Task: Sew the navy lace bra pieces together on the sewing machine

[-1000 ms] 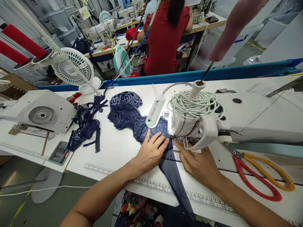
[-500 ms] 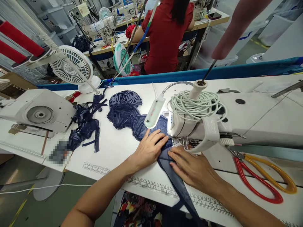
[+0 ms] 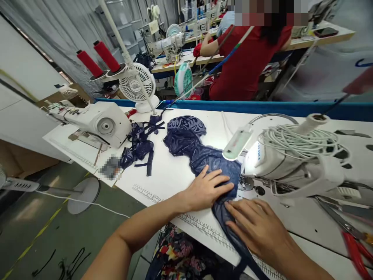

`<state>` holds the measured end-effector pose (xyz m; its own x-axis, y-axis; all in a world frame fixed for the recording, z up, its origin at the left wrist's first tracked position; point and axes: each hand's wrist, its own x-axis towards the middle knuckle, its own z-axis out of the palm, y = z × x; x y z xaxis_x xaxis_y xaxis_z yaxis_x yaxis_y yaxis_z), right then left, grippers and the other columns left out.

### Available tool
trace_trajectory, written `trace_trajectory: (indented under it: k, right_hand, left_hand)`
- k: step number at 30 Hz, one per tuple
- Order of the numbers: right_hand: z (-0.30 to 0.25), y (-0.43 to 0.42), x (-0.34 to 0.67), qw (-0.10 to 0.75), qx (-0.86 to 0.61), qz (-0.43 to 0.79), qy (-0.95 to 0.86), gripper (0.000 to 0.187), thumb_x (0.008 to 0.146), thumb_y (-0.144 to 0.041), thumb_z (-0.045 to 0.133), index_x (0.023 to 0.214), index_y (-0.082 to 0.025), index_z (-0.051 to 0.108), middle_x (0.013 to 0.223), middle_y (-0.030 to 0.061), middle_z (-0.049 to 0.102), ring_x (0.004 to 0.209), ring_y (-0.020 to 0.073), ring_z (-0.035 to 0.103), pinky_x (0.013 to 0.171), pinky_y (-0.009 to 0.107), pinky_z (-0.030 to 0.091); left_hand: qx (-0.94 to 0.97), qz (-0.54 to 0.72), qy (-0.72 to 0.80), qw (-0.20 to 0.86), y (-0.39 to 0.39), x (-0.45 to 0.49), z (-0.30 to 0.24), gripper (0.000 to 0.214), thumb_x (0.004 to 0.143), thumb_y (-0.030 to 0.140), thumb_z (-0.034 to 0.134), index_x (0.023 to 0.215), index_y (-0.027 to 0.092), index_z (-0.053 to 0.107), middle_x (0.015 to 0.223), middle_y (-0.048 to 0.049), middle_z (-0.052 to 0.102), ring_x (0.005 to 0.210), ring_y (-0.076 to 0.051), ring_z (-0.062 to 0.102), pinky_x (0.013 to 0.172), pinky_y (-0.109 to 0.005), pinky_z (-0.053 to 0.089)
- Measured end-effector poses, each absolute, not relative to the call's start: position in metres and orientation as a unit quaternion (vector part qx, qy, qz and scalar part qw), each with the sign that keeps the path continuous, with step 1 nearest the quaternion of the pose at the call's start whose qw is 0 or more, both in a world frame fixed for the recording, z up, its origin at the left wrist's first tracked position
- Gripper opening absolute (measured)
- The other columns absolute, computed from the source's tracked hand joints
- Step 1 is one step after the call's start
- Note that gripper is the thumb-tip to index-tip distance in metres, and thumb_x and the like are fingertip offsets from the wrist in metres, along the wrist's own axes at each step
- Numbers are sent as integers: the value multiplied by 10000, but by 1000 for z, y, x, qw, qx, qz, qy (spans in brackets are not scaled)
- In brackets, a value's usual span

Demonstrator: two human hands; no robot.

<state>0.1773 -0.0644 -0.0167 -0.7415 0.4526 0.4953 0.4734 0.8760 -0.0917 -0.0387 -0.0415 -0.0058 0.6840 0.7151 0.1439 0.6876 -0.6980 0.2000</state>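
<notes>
A navy lace bra piece (image 3: 215,157) lies across the white table, from a patterned cup at the back to a strip over the front edge. My left hand (image 3: 206,189) rests flat on the lace with fingers spread, left of the sewing machine's needle area. Nearer the front edge, my right hand (image 3: 256,223) has its fingers stretched out, their tips on the dark strip; its thumb is hidden. The sewing machine (image 3: 259,159), topped by a coil of pale cord (image 3: 300,142), stands just beyond my right hand. A pale lamp (image 3: 238,144) shines over the lace.
Scissors with red handles (image 3: 354,249) lie at the right. On the left are navy strapped pieces (image 3: 141,147), a second sewing machine (image 3: 99,124), red thread cones (image 3: 106,56) and a white fan (image 3: 136,83). A person in red (image 3: 241,62) sits beyond the blue edge (image 3: 233,105).
My view has swung left, so things appear farther right. The lace has come out from beside the needle area toward the left and front, with both hands on it.
</notes>
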Motion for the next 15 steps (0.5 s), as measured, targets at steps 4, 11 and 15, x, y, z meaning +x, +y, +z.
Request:
trace_trajectory:
  k: [4,11,15]
  right_hand:
    - [-14,-91,159,292,-209,-15,-933,222,905,-38,477,980,-174,636,732,21,608,723,167,555,763,365,394]
    - [4,-115,146,325,-214,72,-918,168,918,-78,488,992,-156,616,738,41,613,686,171,539,669,355,397]
    - [9,-123,137,367,-227,100,-896,174,925,-91,472,999,-188,597,768,46,643,688,172,555,661,350,415]
  left_hand:
    - [820,240,510,101,-92,-63,0,419,914,87,426,1292,225,542,1316,-84,574,1283,-211,490,1099,-473,392]
    - [582,287,754,102,-117,-97,-2,259,1000,229,387,939,178,633,910,-63,595,887,-202,575,833,-406,513]
    - [581,277,762,66,-107,-77,-5,251,926,412,569,858,172,593,923,-63,556,921,-227,528,849,-441,481]
